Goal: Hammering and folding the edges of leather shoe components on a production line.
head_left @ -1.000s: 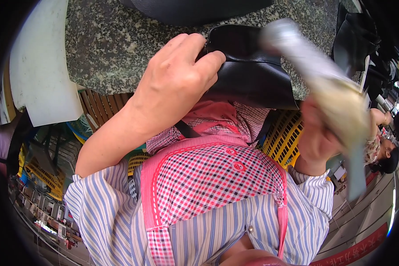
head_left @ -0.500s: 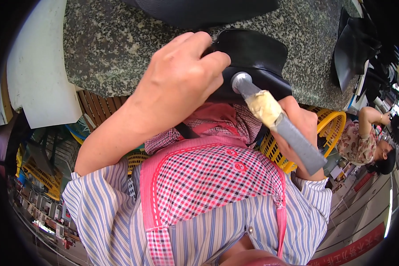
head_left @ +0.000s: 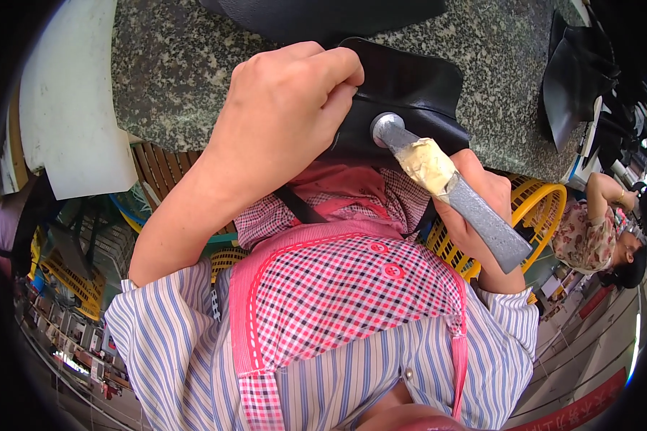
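Note:
A black leather piece (head_left: 410,75), with a folded seam across it, lies at the near edge of a speckled stone slab (head_left: 172,79). My left hand (head_left: 284,100) is closed, its thumb and fingers pinching the leather's left edge. A shoemaker's hammer (head_left: 485,226) has a round striking face, a flared grey end and yellowish tape round its middle. My right hand (head_left: 482,190) is closed round the handle, which is mostly hidden beneath the head. The round face is at the leather near the seam; I cannot tell whether it touches.
Another black leather piece (head_left: 323,18) lies at the slab's far side, and more black pieces (head_left: 579,79) hang over its right edge. A white board (head_left: 72,108) stands at the left. A yellow basket (head_left: 550,215) is below at the right, near another person (head_left: 589,230).
My left hand has shifted slightly left and away from me, and the leather's upper left corner shows more. The hammer has moved only a little to the left, staying over the seam.

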`<state>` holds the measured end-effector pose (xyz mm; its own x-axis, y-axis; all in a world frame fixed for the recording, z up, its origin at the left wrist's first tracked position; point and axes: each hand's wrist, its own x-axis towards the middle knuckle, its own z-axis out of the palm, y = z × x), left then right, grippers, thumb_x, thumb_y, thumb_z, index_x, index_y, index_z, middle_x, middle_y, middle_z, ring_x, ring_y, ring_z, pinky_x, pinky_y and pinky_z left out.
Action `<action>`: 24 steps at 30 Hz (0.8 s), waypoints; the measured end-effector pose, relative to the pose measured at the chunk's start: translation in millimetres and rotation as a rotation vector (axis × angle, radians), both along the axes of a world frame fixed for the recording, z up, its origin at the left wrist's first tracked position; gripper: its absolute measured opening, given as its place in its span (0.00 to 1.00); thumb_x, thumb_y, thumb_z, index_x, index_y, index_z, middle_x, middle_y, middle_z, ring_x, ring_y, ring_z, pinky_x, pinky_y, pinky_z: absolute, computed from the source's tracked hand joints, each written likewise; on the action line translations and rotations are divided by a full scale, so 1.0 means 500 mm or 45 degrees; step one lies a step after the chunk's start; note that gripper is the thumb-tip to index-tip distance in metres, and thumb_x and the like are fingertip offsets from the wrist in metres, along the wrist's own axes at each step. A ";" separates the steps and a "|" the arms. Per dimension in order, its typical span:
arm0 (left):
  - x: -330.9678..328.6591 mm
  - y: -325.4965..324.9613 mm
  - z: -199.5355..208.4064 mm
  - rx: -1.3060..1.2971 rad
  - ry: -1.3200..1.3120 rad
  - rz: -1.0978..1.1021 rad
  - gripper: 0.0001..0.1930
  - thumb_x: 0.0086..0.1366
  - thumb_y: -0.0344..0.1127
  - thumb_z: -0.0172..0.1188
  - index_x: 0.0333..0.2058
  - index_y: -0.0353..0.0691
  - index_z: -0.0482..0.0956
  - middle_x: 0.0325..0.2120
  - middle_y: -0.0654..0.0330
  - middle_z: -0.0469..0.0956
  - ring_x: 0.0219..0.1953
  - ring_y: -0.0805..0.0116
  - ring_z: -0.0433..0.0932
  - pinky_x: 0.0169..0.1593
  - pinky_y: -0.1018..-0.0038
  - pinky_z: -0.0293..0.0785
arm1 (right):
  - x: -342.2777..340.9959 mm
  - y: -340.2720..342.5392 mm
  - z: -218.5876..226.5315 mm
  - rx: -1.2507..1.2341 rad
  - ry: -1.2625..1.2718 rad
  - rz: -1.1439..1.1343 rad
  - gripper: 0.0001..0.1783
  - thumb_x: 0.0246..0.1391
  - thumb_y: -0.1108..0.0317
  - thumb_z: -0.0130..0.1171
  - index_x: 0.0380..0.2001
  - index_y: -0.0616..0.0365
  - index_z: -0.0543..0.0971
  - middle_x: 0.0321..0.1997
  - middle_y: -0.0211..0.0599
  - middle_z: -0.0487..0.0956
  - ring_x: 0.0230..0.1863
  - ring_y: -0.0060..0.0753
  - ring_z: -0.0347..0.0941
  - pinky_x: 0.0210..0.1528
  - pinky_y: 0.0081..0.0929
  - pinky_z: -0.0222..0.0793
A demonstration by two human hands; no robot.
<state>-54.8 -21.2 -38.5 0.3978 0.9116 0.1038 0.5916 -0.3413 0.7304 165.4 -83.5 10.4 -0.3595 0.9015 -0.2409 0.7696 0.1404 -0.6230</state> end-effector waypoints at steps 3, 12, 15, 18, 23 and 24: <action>0.003 0.013 0.004 -0.037 0.035 -0.006 0.06 0.49 0.26 0.59 0.29 0.38 0.77 0.20 0.59 0.74 0.19 0.69 0.73 0.25 0.78 0.68 | 0.004 0.027 0.026 -0.022 -0.093 0.041 0.09 0.46 0.68 0.58 0.25 0.61 0.70 0.17 0.41 0.70 0.18 0.38 0.72 0.22 0.25 0.62; 0.013 0.016 0.008 -0.059 0.032 0.007 0.04 0.48 0.26 0.58 0.26 0.37 0.76 0.17 0.58 0.72 0.20 0.67 0.74 0.25 0.75 0.68 | -0.015 0.084 0.041 0.235 -0.339 0.132 0.06 0.52 0.70 0.54 0.27 0.61 0.70 0.18 0.38 0.71 0.20 0.25 0.70 0.22 0.23 0.61; 0.009 0.005 0.005 -0.041 0.033 0.005 0.03 0.48 0.26 0.58 0.25 0.38 0.75 0.16 0.58 0.71 0.20 0.65 0.73 0.25 0.73 0.68 | -0.013 0.056 0.005 0.308 0.248 -0.029 0.08 0.49 0.68 0.56 0.27 0.61 0.70 0.19 0.42 0.70 0.19 0.35 0.72 0.22 0.26 0.63; 0.009 0.009 -0.005 0.015 0.004 0.003 0.05 0.47 0.27 0.60 0.25 0.39 0.74 0.15 0.58 0.70 0.19 0.64 0.72 0.24 0.72 0.67 | -0.022 0.068 0.013 0.051 -0.211 0.103 0.09 0.50 0.69 0.56 0.25 0.60 0.68 0.16 0.43 0.67 0.17 0.42 0.70 0.19 0.27 0.61; -0.025 0.023 -0.014 0.308 0.059 0.159 0.16 0.42 0.35 0.69 0.29 0.41 0.73 0.13 0.63 0.64 0.16 0.70 0.67 0.20 0.76 0.63 | -0.015 0.057 0.002 0.091 -0.140 0.065 0.09 0.50 0.70 0.56 0.25 0.60 0.67 0.15 0.40 0.65 0.15 0.39 0.68 0.18 0.24 0.60; -0.031 0.020 -0.026 0.400 0.015 0.125 0.14 0.42 0.33 0.69 0.29 0.40 0.74 0.15 0.62 0.67 0.17 0.70 0.68 0.21 0.77 0.64 | -0.018 0.054 0.001 0.091 -0.132 0.026 0.09 0.50 0.70 0.56 0.24 0.60 0.67 0.15 0.40 0.65 0.15 0.38 0.67 0.18 0.24 0.59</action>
<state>-70.5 -11.1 -51.4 0.3123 0.8698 0.3820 0.6407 -0.4898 0.5914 156.7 -56.2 10.8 -0.3543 0.9105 -0.2134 0.8258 0.1976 -0.5282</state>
